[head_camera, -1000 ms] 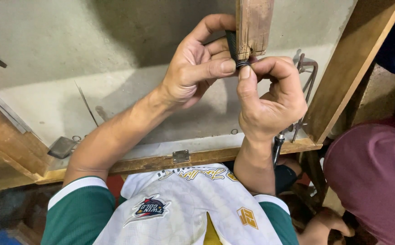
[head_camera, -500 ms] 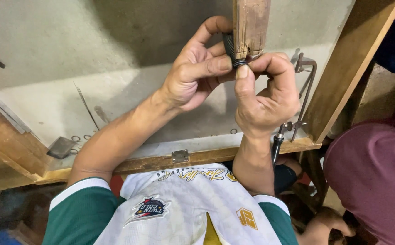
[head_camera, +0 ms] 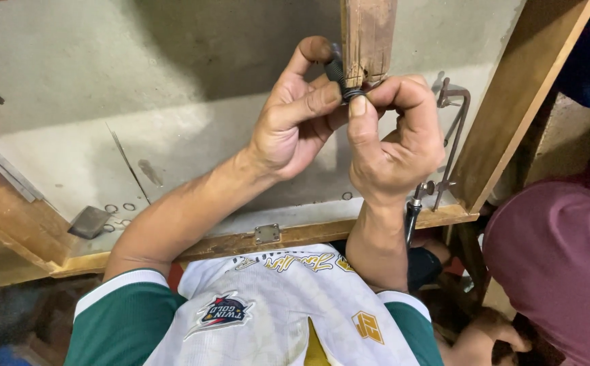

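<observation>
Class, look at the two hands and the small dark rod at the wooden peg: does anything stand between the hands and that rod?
Nothing visible does. The left hand and right hand both pinch the dark rod directly, against the wooden peg.

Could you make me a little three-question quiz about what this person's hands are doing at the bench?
1. True or false: both hands meet at the wooden peg.
2. What does the left hand pinch? A) dark ring-like piece B) a hammer C) a cup
3. Which tool lies on the bench beyond the right hand?

Key: 1. True. 2. A. 3. A frame saw, its handle hanging over the bench edge.
</observation>
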